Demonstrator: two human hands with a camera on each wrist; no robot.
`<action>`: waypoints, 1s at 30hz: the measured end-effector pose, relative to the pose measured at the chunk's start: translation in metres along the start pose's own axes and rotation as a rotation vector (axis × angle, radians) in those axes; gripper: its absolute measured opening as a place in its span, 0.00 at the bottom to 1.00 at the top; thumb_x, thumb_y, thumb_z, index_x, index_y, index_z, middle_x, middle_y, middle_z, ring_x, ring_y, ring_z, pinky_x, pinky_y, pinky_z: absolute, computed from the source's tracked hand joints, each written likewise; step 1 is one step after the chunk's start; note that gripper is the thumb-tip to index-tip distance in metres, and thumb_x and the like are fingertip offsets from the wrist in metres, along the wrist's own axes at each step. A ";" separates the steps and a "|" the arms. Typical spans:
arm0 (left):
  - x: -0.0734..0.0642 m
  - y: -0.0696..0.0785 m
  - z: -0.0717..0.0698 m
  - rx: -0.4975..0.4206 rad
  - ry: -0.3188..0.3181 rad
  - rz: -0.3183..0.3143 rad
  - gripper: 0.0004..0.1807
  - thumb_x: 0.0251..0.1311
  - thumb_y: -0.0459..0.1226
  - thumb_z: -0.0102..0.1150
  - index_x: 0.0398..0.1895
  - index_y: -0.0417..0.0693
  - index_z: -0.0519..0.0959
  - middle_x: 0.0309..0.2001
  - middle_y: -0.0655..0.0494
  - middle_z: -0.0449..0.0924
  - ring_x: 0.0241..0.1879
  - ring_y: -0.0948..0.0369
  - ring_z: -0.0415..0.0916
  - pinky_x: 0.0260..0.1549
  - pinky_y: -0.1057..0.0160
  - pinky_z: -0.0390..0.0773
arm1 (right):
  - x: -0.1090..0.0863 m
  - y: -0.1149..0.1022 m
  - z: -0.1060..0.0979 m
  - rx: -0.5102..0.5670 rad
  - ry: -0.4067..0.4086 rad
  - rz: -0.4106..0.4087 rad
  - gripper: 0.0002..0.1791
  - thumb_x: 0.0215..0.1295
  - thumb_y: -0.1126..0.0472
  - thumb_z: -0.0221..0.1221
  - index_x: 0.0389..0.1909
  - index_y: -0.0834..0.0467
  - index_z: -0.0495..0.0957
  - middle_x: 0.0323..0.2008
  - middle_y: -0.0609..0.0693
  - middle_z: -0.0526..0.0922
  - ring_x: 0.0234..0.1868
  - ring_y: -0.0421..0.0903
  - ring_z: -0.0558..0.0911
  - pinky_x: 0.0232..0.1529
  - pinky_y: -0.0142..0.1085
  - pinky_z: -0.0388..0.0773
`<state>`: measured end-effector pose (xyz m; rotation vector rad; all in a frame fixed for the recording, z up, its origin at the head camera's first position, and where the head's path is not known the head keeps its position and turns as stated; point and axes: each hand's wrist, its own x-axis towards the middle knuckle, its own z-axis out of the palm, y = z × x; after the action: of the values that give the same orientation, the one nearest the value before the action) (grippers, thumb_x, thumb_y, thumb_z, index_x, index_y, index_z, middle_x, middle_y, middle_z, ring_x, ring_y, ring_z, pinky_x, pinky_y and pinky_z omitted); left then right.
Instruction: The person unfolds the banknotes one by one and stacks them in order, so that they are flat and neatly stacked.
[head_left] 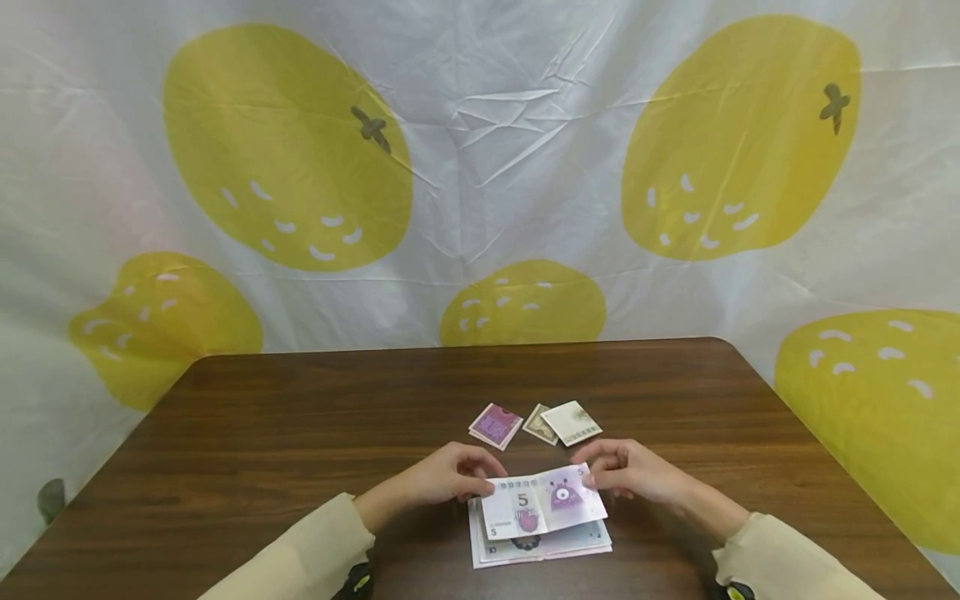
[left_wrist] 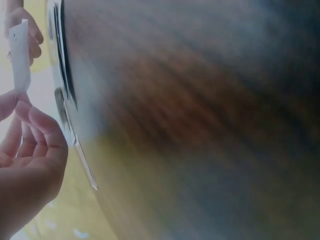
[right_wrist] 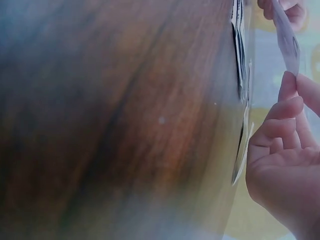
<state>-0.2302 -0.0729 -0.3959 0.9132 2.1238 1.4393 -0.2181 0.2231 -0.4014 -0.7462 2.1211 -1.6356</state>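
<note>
A play banknote (head_left: 551,504), white and purple with a printed 5 and a crease down its middle, is stretched between both hands. My left hand (head_left: 448,473) pinches its upper left corner between thumb and fingers. At the upper right corner my right hand (head_left: 633,475) pinches it the same way. Below it on the table lies a small stack of unfolded notes (head_left: 555,552), a bluish one on top, partly covered by the held note. Both wrist views show the note (left_wrist: 20,60) edge-on, raised above the tabletop (right_wrist: 125,125).
Beyond the hands lie a folded purple note (head_left: 497,425), a folded brownish note (head_left: 538,423) and a folded pale note (head_left: 573,423) overlapping the brownish one. The dark wooden table (head_left: 300,417) ends at a white curtain (head_left: 517,167) printed with yellow fruit.
</note>
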 end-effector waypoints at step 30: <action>-0.001 -0.003 0.012 0.430 0.014 -0.010 0.09 0.42 0.31 0.64 0.26 0.45 0.73 0.14 0.65 0.67 0.15 0.72 0.62 0.17 0.73 0.62 | 0.001 0.006 0.005 -0.181 -0.045 0.057 0.15 0.49 0.66 0.62 0.39 0.66 0.74 0.23 0.49 0.73 0.16 0.35 0.66 0.13 0.25 0.60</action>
<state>-0.2223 -0.0670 -0.4030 1.0384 2.4950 0.9983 -0.2174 0.2195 -0.4086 -0.7613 2.2583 -1.3987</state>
